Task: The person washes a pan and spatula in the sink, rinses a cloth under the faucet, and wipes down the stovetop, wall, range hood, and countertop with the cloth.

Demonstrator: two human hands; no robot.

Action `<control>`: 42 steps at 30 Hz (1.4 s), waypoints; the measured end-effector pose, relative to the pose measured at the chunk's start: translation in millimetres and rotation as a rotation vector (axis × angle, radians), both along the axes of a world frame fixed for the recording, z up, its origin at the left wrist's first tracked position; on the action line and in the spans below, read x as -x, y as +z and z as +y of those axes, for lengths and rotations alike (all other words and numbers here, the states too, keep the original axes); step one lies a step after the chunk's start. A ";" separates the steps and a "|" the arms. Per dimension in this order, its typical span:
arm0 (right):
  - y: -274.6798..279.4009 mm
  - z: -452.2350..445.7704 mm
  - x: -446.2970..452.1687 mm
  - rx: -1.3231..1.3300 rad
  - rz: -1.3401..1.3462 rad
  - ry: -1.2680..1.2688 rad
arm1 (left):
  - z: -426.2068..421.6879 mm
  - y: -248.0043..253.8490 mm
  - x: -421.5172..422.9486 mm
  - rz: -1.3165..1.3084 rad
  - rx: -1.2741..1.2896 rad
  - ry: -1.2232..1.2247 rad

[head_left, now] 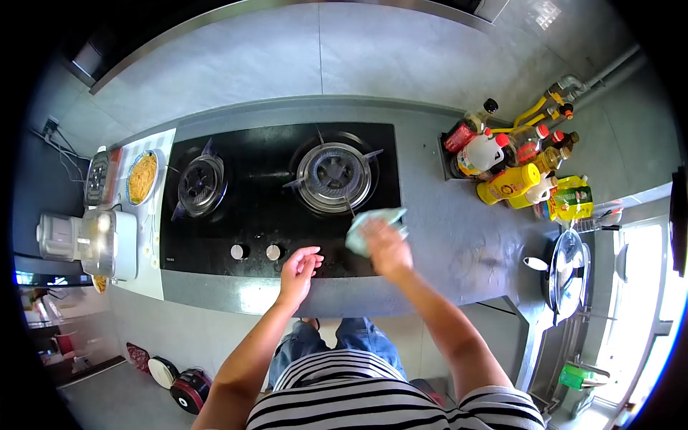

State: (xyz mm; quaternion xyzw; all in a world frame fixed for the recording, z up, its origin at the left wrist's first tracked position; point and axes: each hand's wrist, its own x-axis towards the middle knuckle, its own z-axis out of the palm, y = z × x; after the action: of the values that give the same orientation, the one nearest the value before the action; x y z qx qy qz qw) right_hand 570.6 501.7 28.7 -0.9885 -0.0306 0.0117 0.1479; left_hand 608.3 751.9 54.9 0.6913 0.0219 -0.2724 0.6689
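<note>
A black glass gas stove (261, 172) with two burners and two silver knobs is set into the grey counter. My right hand (387, 247) presses a pale green cloth (357, 235) onto the stove's right part, just below the right burner (334, 178). The cloth reaches over the stove's right edge. My left hand (299, 272) is over the stove's front edge, right of the knobs (273, 252), fingers partly curled and apart, with nothing in it. The left burner (201, 186) is farther from both hands.
Several bottles (509, 183) stand at the back right of the counter (451, 244). A lidded pan (568, 276) is at the far right. On the left are a bowl of noodle-like food (142, 178) and a white appliance (107, 240).
</note>
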 end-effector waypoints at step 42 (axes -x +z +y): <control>-30.9 90.0 49.2 0.062 0.004 -0.459 | 12.1 -22.6 -2.3 -0.075 0.100 -0.217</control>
State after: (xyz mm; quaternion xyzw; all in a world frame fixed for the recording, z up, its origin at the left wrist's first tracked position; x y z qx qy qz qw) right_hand 521.4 591.7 -2.2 -0.9736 0.1955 -0.0192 0.1161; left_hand 610.6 764.1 32.3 0.6649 -0.0917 -0.3181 0.6696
